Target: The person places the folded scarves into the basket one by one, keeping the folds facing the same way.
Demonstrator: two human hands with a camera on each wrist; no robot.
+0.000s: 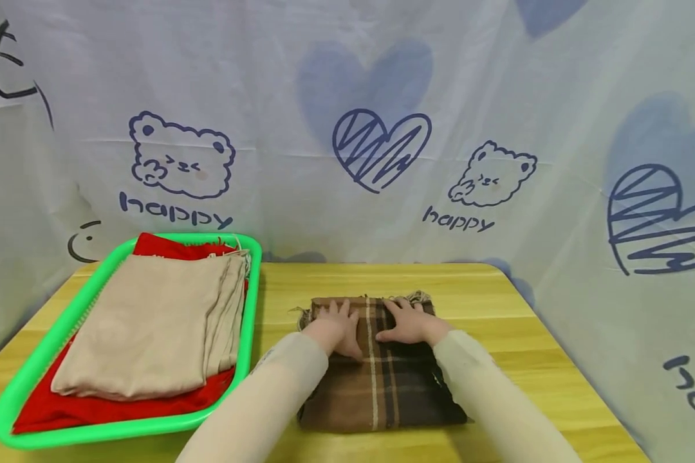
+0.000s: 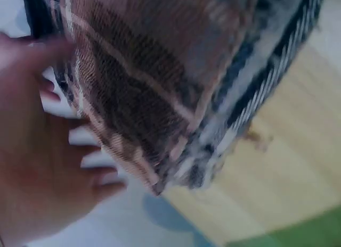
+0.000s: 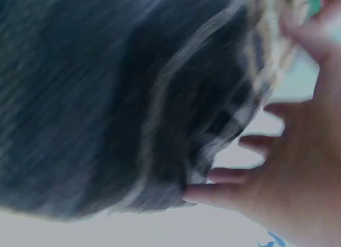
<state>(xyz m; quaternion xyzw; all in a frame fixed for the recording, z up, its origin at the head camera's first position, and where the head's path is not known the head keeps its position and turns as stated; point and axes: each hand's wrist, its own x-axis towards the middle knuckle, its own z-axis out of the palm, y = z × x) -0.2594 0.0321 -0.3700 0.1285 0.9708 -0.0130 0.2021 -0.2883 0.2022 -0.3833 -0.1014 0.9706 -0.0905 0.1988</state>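
A brown and black plaid scarf (image 1: pixel 345 399), folded into a rectangle with fringe at its far end, lies flat on the wooden table. On its brown far left part rests my left hand (image 1: pixel 337 326), fingers spread and pointing away. My right hand (image 1: pixel 410 323) lies on the darker far right part, thumb stretched toward the middle. In the left wrist view, the left hand (image 2: pixel 48 151) has its fingers extended along the scarf's edge. The right wrist view is blurred; there the right hand (image 3: pixel 287 162) has straight fingers at the dark fabric's edge.
To the left stands a green plastic basket (image 1: pixel 253 308). Inside it a folded beige cloth (image 1: pixel 139 321) lies on top of red fabric (image 1: pixel 127 411). A printed curtain (image 1: pixel 289 193) hangs behind the table (image 1: pixel 469 283).
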